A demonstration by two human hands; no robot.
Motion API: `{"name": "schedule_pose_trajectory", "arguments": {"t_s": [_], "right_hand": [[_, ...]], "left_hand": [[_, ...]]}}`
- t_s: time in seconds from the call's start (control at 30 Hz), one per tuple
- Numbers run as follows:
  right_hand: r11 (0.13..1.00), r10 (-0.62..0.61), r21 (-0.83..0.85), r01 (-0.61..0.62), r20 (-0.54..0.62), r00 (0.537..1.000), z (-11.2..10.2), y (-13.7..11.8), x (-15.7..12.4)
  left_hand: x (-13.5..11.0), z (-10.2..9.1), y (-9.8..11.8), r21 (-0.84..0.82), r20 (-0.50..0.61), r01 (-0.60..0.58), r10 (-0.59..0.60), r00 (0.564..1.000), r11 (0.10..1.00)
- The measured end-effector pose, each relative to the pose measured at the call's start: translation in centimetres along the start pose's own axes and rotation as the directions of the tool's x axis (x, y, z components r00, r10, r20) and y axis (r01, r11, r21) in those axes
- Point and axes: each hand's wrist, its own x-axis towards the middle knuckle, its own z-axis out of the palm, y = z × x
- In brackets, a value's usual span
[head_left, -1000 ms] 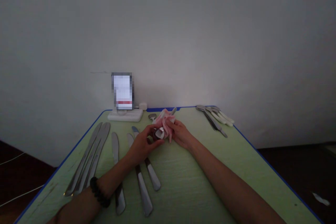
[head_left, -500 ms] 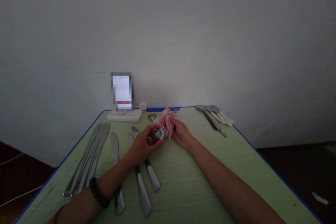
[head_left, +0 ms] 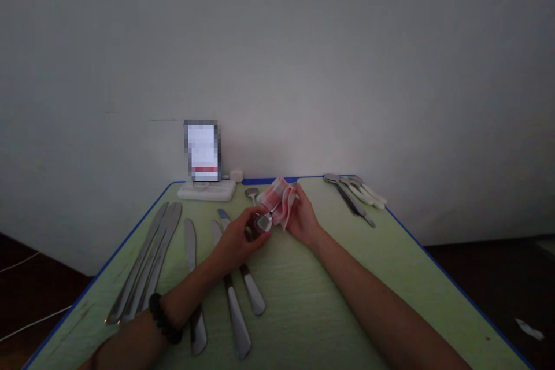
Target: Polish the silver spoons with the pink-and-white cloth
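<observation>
My left hand [head_left: 236, 241] is closed on the bowl end of a metal spoon [head_left: 263, 221] above the middle of the green table [head_left: 303, 300]. My right hand [head_left: 306, 221] grips a pink cloth [head_left: 281, 201] that is wrapped round the spoon's handle. Both hands meet near the table's far middle. A black bead bracelet [head_left: 165, 318] sits on my left wrist.
Several table knives [head_left: 147, 260] lie in a row on the left, three of them [head_left: 234, 300] under my left forearm. A lone spoon [head_left: 251, 192] lies by the cloth. Several spoons [head_left: 355, 192] are heaped at the far right. A lit screen on a white stand [head_left: 203, 153] is at the back edge.
My right hand has slid the pink cloth along the spoon's handle, away from the bowl and toward the far right. The left hand has stayed on the bowl.
</observation>
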Motion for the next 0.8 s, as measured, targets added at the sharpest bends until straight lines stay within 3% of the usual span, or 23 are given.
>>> {"name": "schedule_pose_trajectory", "arguments": {"t_s": [0.33,0.8], "right_hand": [[0.993,0.036,-0.11,-0.035,0.005,0.999,-0.28,0.49,0.29],[0.995,0.002,-0.102,-0.008,-0.06,0.998,0.13,0.61,0.12]], "left_hand": [[0.11,0.02,-0.47,0.01,0.023,-0.006,0.006,1.0,1.0],[0.03,-0.2,0.28,0.049,0.085,-0.012,0.008,0.996,0.999]]}}
